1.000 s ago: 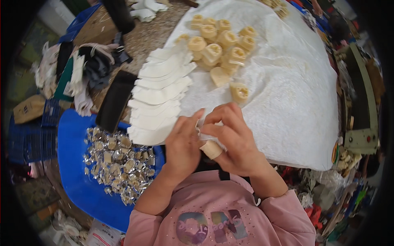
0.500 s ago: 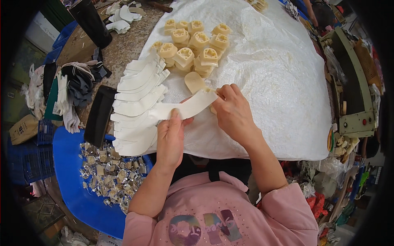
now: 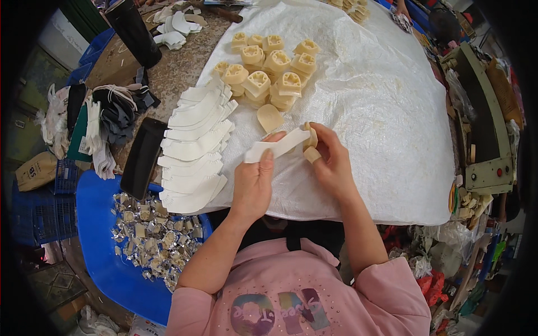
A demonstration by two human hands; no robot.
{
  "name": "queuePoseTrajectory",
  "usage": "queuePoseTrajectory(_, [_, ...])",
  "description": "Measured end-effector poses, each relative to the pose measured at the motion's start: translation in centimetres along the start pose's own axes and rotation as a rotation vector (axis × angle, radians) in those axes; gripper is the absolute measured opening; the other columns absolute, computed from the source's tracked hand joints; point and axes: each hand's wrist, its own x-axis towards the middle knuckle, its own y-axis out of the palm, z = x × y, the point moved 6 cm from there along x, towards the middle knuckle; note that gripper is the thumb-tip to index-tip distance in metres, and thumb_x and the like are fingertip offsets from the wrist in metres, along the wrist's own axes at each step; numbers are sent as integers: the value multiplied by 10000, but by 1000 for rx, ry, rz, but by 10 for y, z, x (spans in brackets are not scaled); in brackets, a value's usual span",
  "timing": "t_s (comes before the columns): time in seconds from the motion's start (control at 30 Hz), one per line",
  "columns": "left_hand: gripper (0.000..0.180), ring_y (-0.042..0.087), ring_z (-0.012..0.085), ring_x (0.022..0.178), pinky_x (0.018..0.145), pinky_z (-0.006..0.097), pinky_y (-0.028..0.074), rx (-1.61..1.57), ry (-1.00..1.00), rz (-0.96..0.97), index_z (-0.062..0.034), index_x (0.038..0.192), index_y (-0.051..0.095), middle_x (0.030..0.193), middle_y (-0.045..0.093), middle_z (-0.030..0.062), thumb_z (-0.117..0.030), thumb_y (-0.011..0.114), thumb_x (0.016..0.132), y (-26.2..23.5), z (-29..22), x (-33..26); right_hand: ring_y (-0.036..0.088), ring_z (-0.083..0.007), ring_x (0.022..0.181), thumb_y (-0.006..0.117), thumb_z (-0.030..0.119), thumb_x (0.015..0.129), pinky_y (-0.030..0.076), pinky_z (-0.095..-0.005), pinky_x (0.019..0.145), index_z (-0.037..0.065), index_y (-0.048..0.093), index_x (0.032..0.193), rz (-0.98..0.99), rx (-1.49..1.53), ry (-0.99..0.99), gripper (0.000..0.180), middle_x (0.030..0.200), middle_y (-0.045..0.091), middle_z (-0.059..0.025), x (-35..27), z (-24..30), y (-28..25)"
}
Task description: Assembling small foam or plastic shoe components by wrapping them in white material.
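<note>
A: Where do you have the strip (image 3: 284, 144)?

B: Off the white sheet (image 3: 392, 123), between your two hands. Its long axis climbs from your left grip, at the lower left, to your right fingertips.

A: And how do your grips stand?

B: Your left hand (image 3: 252, 187) is closed on the strip, thumb on top, near its lower end. Your right hand (image 3: 334, 167) pinches a beige piece (image 3: 311, 136) at the strip's far end.

A: Which hand is nearer that end?

B: Your right. The strip's end overlaps the piece in view, just left of your right fingers; you can't tell whether it is stuck there or merely laid against it.

A: What's close by?

B: A loose piece (image 3: 270, 119) lies just beyond your left fingertips. The fanned strips (image 3: 196, 147) are to your left, the clustered pieces (image 3: 278, 63) farther off.

A: What can't you make out?

B: Most of your left fingers, under the strip, and the face of the piece turned from view. A beige band (image 3: 311, 155) on your right thumb looks like a cover, though that's unsure. The far pieces (image 3: 352, 8) are cut off by the upper edge.
</note>
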Motion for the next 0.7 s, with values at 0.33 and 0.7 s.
queuePoseTrajectory(0.33, [410, 553, 154, 965, 820, 304, 431, -590, -243, -155, 85, 1206, 509, 1122, 599, 137, -243, 371, 1002, -31, 14, -31, 440, -333, 1135, 577, -52, 717, 369, -394, 925, 92, 543, 1216, -72, -900, -217, 520, 1120, 548, -141, -5, 20, -6])
queuePoseTrajectory(0.7, [325, 561, 144, 1009, 900, 281, 453, -840, -254, -167, 88, 1162, 533, 1175, 573, 153, -161, 406, 996, -29, -3, -61, 613, -290, 899, 647, -80, 752, 500, -344, 773, 13, 546, 1103, 111, 35, -478, 376, 1064, 602, -156, -39, 97, 49])
